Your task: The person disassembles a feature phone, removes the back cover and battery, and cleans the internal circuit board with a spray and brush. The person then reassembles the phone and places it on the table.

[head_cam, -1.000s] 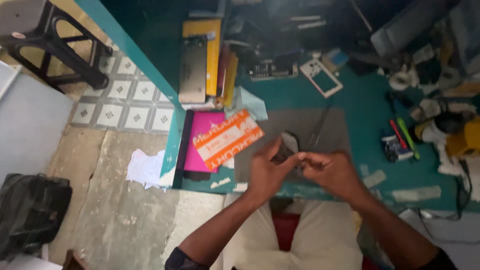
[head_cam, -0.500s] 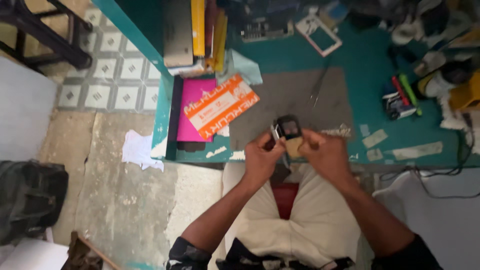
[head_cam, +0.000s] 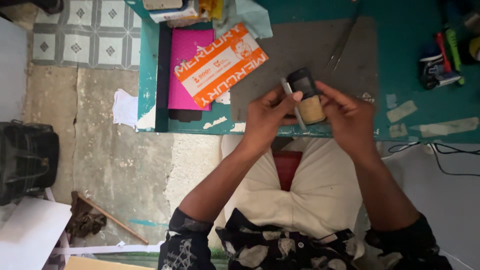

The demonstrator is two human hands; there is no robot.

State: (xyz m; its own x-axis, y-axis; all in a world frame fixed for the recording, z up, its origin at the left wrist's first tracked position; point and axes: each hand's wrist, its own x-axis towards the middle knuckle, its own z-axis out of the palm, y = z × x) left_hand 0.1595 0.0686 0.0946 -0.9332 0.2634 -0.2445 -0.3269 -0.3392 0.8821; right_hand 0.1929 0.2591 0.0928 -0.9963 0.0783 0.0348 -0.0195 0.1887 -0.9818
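Step in hand, as judged: opening up a small mobile phone (head_cam: pixel 306 95), held above the near edge of the green bench (head_cam: pixel 400 75). Left hand (head_cam: pixel 267 117) and right hand (head_cam: pixel 350 117) pinch it from both sides; a thin grey strip (head_cam: pixel 292 102), perhaps a frame, lies against its left side. Next move calls for a steady grip and careful prying.

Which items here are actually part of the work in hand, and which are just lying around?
In hand:
- small phone, dark top, tan lower part, held by left hand and right hand
- thin metal tool at the left fingers
- grey mat under them

Lying about:
- orange and white packet
- pink sheet
- tweezers
- black bag on the floor
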